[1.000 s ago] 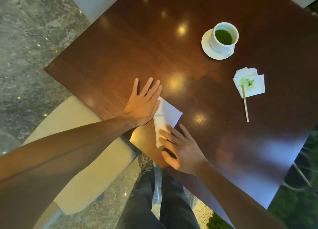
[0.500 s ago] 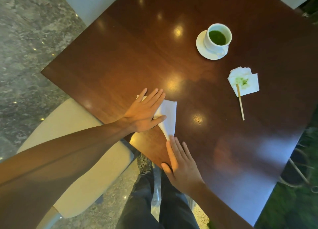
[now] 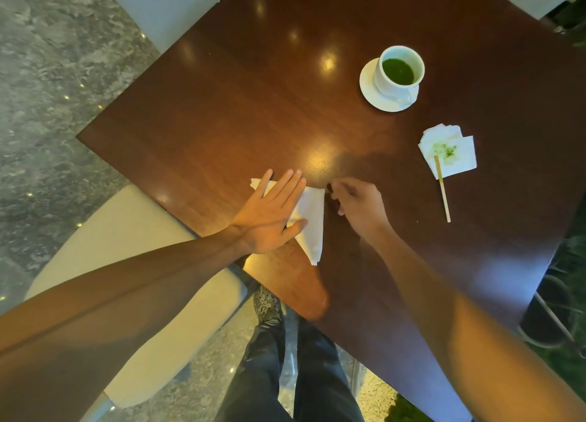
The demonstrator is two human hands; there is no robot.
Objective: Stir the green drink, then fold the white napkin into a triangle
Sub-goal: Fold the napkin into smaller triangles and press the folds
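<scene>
Left hand (image 3: 271, 213) flat, fingers spread, pressing the white napkin (image 3: 309, 218) — folded to a triangle — at the near edge of the table (image 3: 222, 104). Right hand (image 3: 356, 204) just beside its far corner, fingers curled, holding nothing visible. Green drink (image 3: 398, 70) well apart in its cup (image 3: 388, 83).

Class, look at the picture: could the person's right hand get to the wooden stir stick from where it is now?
Probably yes. The right hand is by the white napkin's corner, and only bare table lies between it and the stir stick, which rests partly on the stained napkin.
</scene>
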